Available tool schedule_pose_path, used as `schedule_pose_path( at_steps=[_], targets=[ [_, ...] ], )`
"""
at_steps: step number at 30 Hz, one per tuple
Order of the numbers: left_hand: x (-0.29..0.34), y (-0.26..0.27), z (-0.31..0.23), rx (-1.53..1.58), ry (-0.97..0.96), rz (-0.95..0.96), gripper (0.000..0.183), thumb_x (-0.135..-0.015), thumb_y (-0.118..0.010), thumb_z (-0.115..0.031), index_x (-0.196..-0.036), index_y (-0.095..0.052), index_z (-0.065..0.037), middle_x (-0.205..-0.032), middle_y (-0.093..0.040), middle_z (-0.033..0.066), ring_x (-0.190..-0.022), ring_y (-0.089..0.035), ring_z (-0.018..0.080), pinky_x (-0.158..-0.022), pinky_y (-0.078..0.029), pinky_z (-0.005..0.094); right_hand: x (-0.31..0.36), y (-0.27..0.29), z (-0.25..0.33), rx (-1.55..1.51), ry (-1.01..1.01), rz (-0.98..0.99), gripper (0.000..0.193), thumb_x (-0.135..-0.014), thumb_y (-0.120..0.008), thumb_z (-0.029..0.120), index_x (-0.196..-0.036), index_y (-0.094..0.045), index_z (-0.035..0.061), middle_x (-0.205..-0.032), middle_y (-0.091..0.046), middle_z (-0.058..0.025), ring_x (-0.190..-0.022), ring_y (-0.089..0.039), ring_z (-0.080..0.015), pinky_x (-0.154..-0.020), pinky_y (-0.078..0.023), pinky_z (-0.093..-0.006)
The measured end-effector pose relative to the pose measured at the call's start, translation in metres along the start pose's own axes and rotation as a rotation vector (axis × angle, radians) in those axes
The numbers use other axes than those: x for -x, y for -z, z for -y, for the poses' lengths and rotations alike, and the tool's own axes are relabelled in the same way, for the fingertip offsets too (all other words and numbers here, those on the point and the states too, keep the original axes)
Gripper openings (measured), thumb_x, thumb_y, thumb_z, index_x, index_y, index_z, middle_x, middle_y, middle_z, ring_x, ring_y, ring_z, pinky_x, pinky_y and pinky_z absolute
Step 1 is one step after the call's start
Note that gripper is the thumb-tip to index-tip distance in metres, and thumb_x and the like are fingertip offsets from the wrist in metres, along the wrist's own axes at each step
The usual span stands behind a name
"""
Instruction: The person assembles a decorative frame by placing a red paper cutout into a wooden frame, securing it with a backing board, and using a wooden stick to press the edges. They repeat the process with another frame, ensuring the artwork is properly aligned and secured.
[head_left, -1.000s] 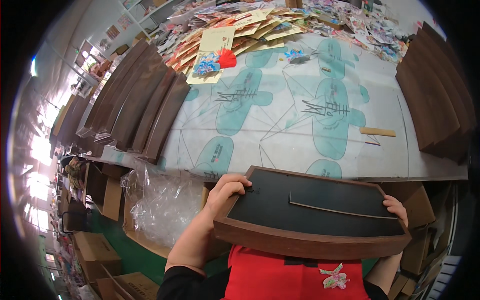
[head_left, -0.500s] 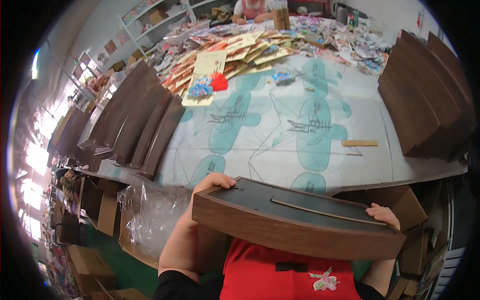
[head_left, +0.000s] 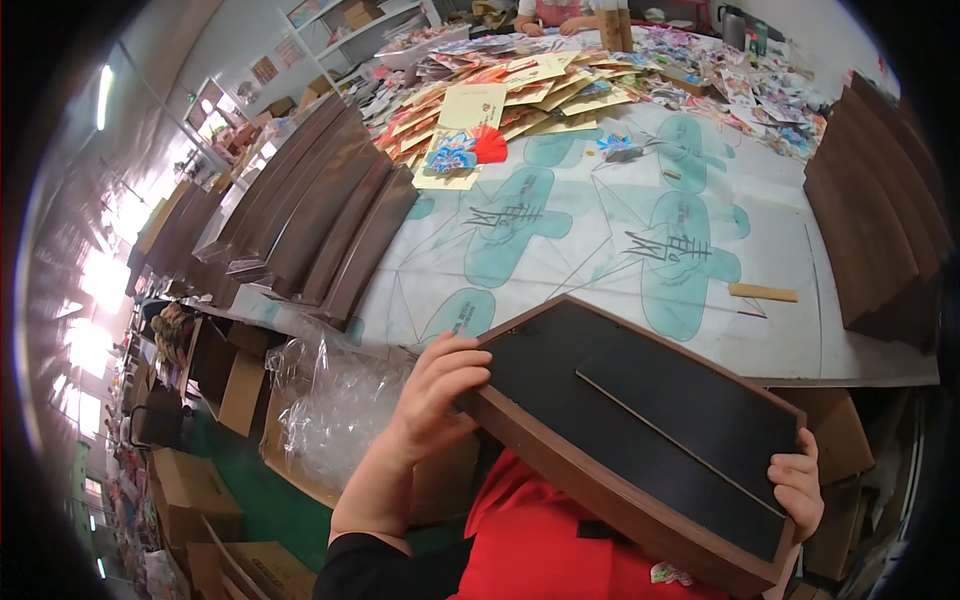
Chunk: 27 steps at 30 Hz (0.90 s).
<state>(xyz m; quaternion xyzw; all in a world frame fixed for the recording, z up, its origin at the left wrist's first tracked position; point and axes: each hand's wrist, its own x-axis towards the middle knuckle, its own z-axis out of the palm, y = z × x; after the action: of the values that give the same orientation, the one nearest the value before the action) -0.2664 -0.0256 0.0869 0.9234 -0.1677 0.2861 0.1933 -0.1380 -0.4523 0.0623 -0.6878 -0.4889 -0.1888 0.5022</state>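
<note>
Between my two hands I hold a deep brown wooden frame (head_left: 630, 490) with a black back panel (head_left: 640, 400) facing up. A thin light strip (head_left: 670, 435) runs along the middle of that panel. My left hand (head_left: 440, 395) grips the frame's left end, fingers curled over its edge. On the right end, my right hand (head_left: 797, 485) has its fingers wrapped over the rim; its thumb is hidden. The frame is tilted in front of my red apron (head_left: 540, 540), off the table's near edge.
The table (head_left: 560, 270) is covered with a green-printed sheet. Brown frames (head_left: 310, 210) stand in a row at left, more (head_left: 870, 220) at right. A pile of cream cards (head_left: 520, 90) lies at the back, where another person (head_left: 560, 15) sits. Clear plastic wrap (head_left: 345, 410) fills a carton below.
The frame has tipped, so its black back shows more fully, and its right end has swung lower. My left hand has shifted right with it. The whole view has moved slightly left.
</note>
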Motion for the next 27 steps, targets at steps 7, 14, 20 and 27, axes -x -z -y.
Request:
schedule_pose_path(
  at_steps=[7,14,20,27],
  targets=[
    [-0.007,-0.017,-0.021,0.019,0.036,-0.052,0.053,-0.049,-0.077,-0.005,-0.097,-0.055,-0.008,-0.096,-0.056,0.0065,-0.09,-0.056,0.0253,-0.09,-0.039,0.0423,-0.013,-0.008,0.011,0.128,0.009,0.022,0.013,-0.084,-0.058,0.012,-0.096,-0.053,0.0126,-0.092,-0.063,-0.005,-0.083,-0.063,-0.0239,-0.095,-0.041,-0.0577],
    [-0.012,-0.016,-0.022,0.0,0.034,-0.04,0.051,-0.046,-0.075,-0.004,-0.093,-0.056,-0.008,-0.091,-0.055,0.0054,-0.085,-0.054,0.0253,-0.08,-0.039,0.0386,-0.013,-0.008,0.012,0.139,0.009,0.02,0.014,-0.083,-0.058,0.011,-0.096,-0.053,0.0123,-0.092,-0.063,-0.0054,-0.083,-0.063,-0.0242,-0.093,-0.042,-0.0563],
    [-0.015,-0.016,-0.022,-0.004,0.021,-0.063,0.048,-0.045,-0.074,-0.005,-0.09,-0.057,-0.009,-0.09,-0.057,0.0046,-0.084,-0.054,0.0247,-0.077,-0.041,0.0382,-0.015,-0.008,0.012,0.141,-0.002,0.015,0.015,-0.083,-0.058,0.011,-0.096,-0.053,0.0125,-0.093,-0.063,-0.0053,-0.083,-0.063,-0.0239,-0.092,-0.042,-0.055],
    [-0.016,-0.018,-0.025,-0.013,0.019,-0.072,0.048,-0.045,-0.073,-0.003,-0.09,-0.057,-0.009,-0.091,-0.057,0.0042,-0.083,-0.054,0.0241,-0.077,-0.04,0.037,-0.014,-0.007,0.01,0.134,-0.006,0.021,0.017,-0.081,-0.059,0.009,-0.097,-0.053,0.013,-0.093,-0.063,-0.005,-0.084,-0.062,-0.0237,-0.092,-0.043,-0.0541]
  ],
)
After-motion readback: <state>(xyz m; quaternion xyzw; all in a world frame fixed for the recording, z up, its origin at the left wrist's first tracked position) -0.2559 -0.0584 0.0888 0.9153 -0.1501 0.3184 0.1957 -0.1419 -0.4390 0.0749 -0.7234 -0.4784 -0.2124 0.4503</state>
